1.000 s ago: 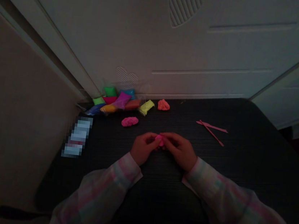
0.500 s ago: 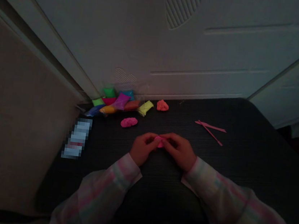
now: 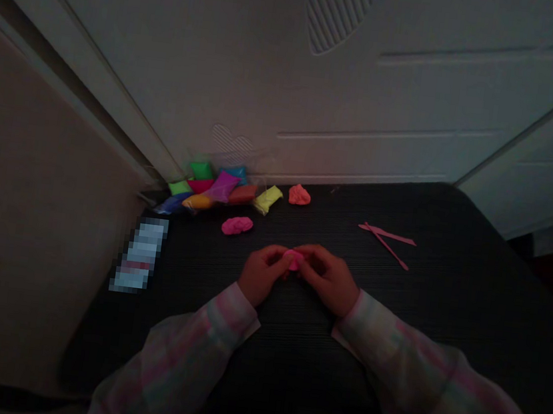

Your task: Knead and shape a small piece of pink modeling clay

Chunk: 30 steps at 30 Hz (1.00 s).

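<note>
A small piece of bright pink modelling clay [image 3: 293,260] is pinched between my two hands, just above the dark table [image 3: 298,357]. My left hand [image 3: 262,276] grips its left side with thumb and fingers. From the right, my right hand [image 3: 331,279] holds it the same way, thumbs close together. The fingers cover part of the clay. Beyond my left hand lies a larger pink clay lump [image 3: 237,226]. An orange clay lump [image 3: 299,195] rests farther back, near the wall.
Several coloured clay packets [image 3: 223,187] lie at the back left, with a yellow packet [image 3: 268,200] beside them. Two pink modelling tools [image 3: 387,237] cross on the right. A blurred-out flat object [image 3: 140,255] lies at the left edge. A white panel [image 3: 370,98] rises behind the table.
Both hands stay on the pink clay, with fingers shifted slightly and a little more of it showing between the thumbs. The whole view has moved slightly.
</note>
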Available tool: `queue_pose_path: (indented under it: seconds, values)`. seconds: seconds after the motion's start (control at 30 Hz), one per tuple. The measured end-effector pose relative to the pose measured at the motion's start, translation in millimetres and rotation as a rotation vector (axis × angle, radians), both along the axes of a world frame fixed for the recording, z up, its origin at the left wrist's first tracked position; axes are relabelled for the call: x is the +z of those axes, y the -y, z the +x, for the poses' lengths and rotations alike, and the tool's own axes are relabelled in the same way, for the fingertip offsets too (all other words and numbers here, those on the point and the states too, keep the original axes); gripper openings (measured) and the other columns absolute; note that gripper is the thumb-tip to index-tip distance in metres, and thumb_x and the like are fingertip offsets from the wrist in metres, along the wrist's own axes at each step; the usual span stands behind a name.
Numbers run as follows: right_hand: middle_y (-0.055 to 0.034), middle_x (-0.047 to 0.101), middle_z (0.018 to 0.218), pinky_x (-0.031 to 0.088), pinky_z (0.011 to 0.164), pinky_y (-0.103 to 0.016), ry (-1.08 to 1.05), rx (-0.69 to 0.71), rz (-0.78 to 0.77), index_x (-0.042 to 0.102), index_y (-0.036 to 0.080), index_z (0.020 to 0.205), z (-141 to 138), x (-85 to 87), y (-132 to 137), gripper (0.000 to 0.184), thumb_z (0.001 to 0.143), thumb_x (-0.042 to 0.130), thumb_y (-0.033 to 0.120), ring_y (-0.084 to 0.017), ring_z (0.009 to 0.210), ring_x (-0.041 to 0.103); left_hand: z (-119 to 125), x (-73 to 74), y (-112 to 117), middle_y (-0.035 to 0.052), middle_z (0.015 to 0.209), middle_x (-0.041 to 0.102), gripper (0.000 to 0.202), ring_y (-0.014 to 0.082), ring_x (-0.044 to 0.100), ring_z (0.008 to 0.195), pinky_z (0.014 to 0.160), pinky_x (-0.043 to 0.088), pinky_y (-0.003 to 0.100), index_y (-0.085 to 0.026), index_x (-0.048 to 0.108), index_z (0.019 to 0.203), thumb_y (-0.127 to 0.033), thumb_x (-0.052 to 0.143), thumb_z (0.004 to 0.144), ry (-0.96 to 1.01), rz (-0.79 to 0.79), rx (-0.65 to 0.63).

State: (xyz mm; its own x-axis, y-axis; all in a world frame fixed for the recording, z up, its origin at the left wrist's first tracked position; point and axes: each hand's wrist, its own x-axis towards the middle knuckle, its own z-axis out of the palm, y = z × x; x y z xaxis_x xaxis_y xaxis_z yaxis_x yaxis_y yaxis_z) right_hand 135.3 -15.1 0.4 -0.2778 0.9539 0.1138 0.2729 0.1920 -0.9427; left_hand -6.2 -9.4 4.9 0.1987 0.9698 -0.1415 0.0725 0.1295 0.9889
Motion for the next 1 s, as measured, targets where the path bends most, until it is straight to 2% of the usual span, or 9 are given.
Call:
queue_pose_path:
  seconds: [0.1,0.3,0.43,0.57,0.83,1.0]
  values:
    - [-0.0032,0.06,0.084,0.046,0.061,-0.025,0.018,0.038,0.009,0.053,0.019,0.099,0.7,-0.2,-0.1,0.026,0.074,0.047,0.024,-0.011,0.067,0.056,-0.6,-0.1,-0.4,-0.0034,0.053,0.053,0.015,0.0074,0.044,0.047,0.048,0.036,0.02,-0.015,0.059,0.068,-0.028,0.053,0.067,-0.035,-0.002,-0.004]
    - [-0.0009,0.06,0.072,0.045,0.056,-0.022,-0.049,0.06,-0.069,0.054,0.018,0.092,2.2,-0.3,-0.7,0.02,0.074,0.047,0.024,-0.01,0.059,0.056,-1.1,-1.3,-0.5,-0.0032,0.052,0.052,0.017,0.0077,0.044,0.047,0.049,0.035,0.02,-0.014,0.057,0.065,-0.03,0.052,0.068,-0.059,0.006,-0.034]
    - [-0.0007,0.06,0.075,0.044,0.057,-0.022,-0.016,0.073,-0.033,0.052,0.019,0.1,2.6,3.1,-1.3,0.027,0.075,0.046,0.025,-0.01,0.06,0.056,-0.5,0.5,-1.0,-0.0032,0.052,0.053,0.015,0.0079,0.045,0.047,0.048,0.036,0.02,-0.015,0.057,0.064,-0.029,0.052,0.067,-0.044,-0.004,-0.051]
    - [-0.0009,0.061,0.074,0.043,0.055,-0.022,0.02,0.129,-0.016,0.056,0.019,0.096,3.3,4.3,-2.0,0.024,0.075,0.044,0.023,-0.009,0.057,0.054,-2.0,-0.3,-1.4,-0.0041,0.05,0.052,0.015,0.0073,0.044,0.045,0.048,0.035,0.02,-0.015,0.057,0.059,-0.027,0.053,0.067,-0.011,-0.02,-0.075]
    - [-0.0011,0.061,0.072,0.046,0.061,-0.024,-0.076,0.02,-0.048,0.051,0.018,0.094,3.5,-1.0,-2.4,0.022,0.073,0.049,0.026,-0.012,0.064,0.057,-1.1,-2.8,-1.4,-0.0017,0.059,0.056,0.015,0.008,0.046,0.051,0.051,0.037,0.02,-0.015,0.06,0.073,-0.028,0.053,0.068,-0.005,0.014,-0.064]
    - [-0.0017,0.061,0.072,0.044,0.059,-0.024,0.035,0.012,0.008,0.055,0.017,0.086,5.3,0.2,-3.2,0.017,0.074,0.048,0.027,-0.012,0.065,0.057,-1.1,0.8,-0.4,-0.002,0.057,0.055,0.015,0.0085,0.047,0.052,0.052,0.037,0.02,-0.015,0.061,0.067,-0.027,0.052,0.069,-0.059,0.043,-0.069]
